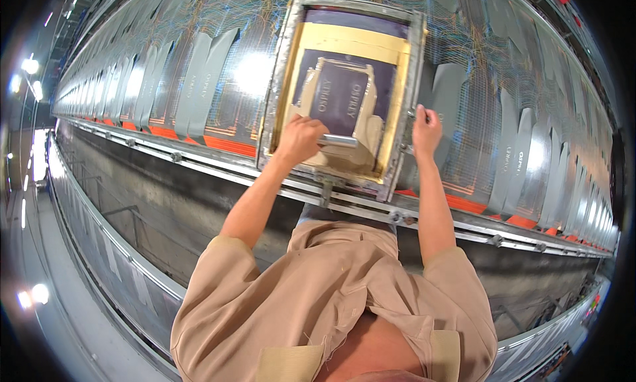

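Left hand (299, 138): fingers wrapped around the squeegee (339, 141) handle, inside the frame.
Right hand (425, 129): fingers pinching the screen frame (409, 84) edge at 3 o'clock.
Table (218, 77): grey fabric pieces (202, 81) in rows.

Labels: you face grey printed fabric strips (202, 84) in a long row along the table (218, 177) | more grey strips (513, 163) to your right | no packages, signs or screens

squeegee (339, 141) | metal bar, pale ink | inside screen frame (405, 97) | flat on table
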{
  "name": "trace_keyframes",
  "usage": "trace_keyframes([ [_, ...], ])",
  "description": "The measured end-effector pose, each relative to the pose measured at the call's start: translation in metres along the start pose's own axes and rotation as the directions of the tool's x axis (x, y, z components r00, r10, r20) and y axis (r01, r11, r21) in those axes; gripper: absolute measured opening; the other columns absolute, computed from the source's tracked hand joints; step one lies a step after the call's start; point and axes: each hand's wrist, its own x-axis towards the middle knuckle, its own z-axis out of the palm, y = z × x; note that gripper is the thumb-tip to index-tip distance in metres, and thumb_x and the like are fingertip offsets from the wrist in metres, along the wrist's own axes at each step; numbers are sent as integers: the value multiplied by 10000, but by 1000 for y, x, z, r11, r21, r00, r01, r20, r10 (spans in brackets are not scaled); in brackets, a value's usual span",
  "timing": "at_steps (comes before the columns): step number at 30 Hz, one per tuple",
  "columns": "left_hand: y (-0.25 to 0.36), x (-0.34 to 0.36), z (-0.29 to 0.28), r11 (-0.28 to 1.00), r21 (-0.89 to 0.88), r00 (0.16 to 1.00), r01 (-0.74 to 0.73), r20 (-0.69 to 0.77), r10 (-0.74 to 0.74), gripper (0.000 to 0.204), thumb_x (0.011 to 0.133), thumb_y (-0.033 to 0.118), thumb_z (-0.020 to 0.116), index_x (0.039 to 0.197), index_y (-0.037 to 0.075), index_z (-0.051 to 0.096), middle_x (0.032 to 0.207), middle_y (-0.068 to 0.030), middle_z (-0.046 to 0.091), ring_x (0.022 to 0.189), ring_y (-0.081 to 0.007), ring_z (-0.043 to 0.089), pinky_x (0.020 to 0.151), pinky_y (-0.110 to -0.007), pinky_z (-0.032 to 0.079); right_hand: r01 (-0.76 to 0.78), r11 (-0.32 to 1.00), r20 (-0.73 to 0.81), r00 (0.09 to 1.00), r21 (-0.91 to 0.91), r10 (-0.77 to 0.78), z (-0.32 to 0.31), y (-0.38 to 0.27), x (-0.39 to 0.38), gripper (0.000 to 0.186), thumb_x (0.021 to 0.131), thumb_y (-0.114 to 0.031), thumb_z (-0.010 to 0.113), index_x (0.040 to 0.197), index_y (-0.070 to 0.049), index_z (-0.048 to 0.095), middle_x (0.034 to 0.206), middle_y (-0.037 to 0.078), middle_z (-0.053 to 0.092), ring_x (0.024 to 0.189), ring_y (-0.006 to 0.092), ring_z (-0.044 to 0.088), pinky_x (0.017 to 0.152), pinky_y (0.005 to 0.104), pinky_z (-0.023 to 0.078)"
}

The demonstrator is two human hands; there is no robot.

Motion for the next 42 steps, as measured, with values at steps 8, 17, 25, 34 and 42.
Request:
trace_keyframes([
  [8, -83, -86, -51, 996, 48, 997, -75, -1, 75, 260, 624, 41, 775, 865, 132, 741, 887, -14, 734, 856, -224, 676, 819, -379, 464, -42, 996, 34, 999, 83, 39, 107, -48, -53, 345, 988, -329, 689, 847, -17, 638, 664, 2, 553, 613, 83, 482, 586, 299, 397],
  [17, -102, -80, -35, 989, 8, 988, -145, 51, 145, 339, 592, 17, 741, 909, 135, 719, 930, 1, 705, 871, -221, 634, 838, -372, 435, -59, 974, 48, 996, -219, 71, 104, -41, -44, 402, 994, -412, 622, 845, -40, 605, 689, 73, 548, 635, 203, 490, 666, 387, 426],
  [25, -174, 67, -33, 975, 65, 977, -210, -12, 211, 231, 696, 108, 806, 916, 127, 742, 866, -51, 725, 815, -250, 687, 802, -409, 483, 191, 817, 263, 963, -545, -49, 98, -103, -22, 414, 950, -452, 666, 1103, -69, 700, 1049, 158, 727, 987, 346, 692, 877, 436, 537],
  [34, -207, 168, -42, 991, -16, 962, -130, 241, 130, 290, 708, 283, 862, 923, 113, 768, 804, -77, 734, 792, -306, 698, 806, -443, 504, 613, 703, 820, 567, -360, -74, 210, -199, 33, 376, 804, -287, 778, 1094, -55, 719, 1072, 201, 734, 1015, 378, 693, 877, 456, 550],
  [42, -202, 127, -22, 989, -37, 978, -141, 151, 145, 288, 688, 251, 864, 916, 106, 764, 819, -82, 740, 785, -309, 692, 795, -434, 479, 718, 605, 798, 563, -344, -215, 215, -171, 0, 201, 722, -175, 769, 863, -44, 709, 844, 190, 728, 871, 382, 710, 815, 484, 548],
])
